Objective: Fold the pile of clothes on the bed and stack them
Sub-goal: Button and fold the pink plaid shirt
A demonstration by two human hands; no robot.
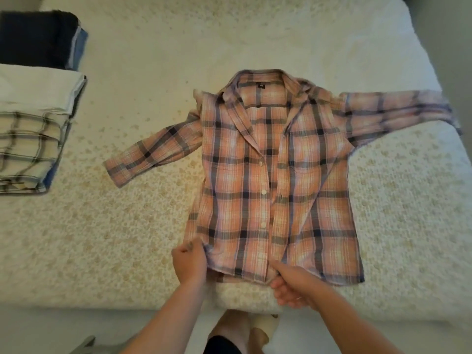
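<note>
A pink and navy plaid shirt (275, 175) lies face up and spread out on the bed, collar at the far end, both sleeves stretched out to the sides. My left hand (189, 261) grips the hem at the shirt's near left corner. My right hand (291, 284) pinches the hem at the bottom of the button placket, near the middle. At the left edge of the bed sits a stack of folded clothes (33, 123), with a white piece and a white plaid piece on top.
The cream bedspread (127, 238) with a small speckled pattern covers the bed. A second folded stack of dark navy clothes (38, 39) lies at the far left corner. The bed's near edge runs just below my hands, with my feet (245, 330) on the floor under it.
</note>
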